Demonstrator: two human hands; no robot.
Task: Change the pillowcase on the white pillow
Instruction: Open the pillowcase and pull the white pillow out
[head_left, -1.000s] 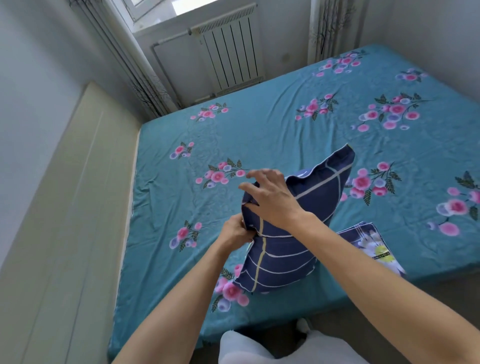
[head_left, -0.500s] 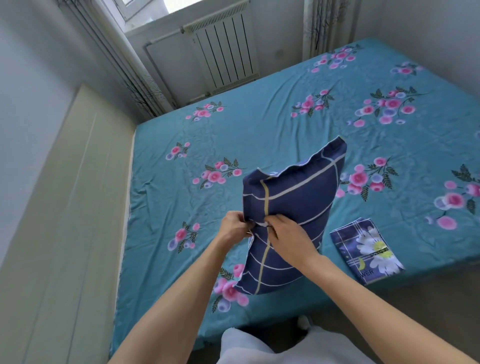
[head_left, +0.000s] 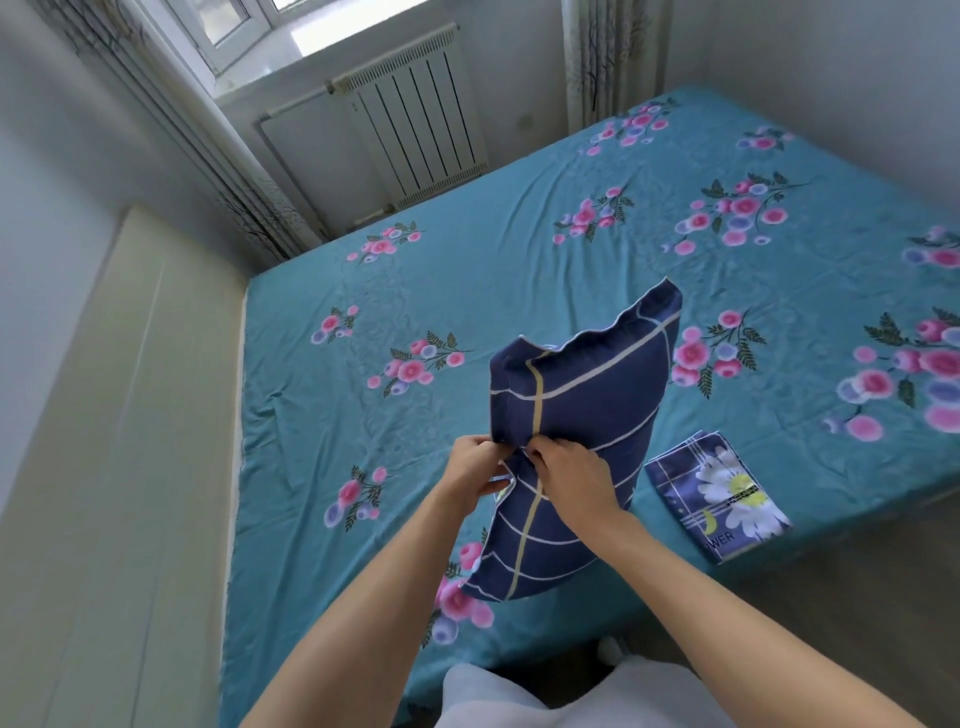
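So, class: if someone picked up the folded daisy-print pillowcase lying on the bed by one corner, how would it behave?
The folded daisy-print pillowcase lies flat and thin on the bed, so it is probably light. As soft cloth, it would likely unfold and hang limp. It should not roll.

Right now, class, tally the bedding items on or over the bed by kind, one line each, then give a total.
Pillow in a navy striped pillowcase, gripped at its side edge by the left hand and right hand: 1
Folded daisy-print pillowcase lying on the bed: 1
Teal floral sheet: 1
Total: 3
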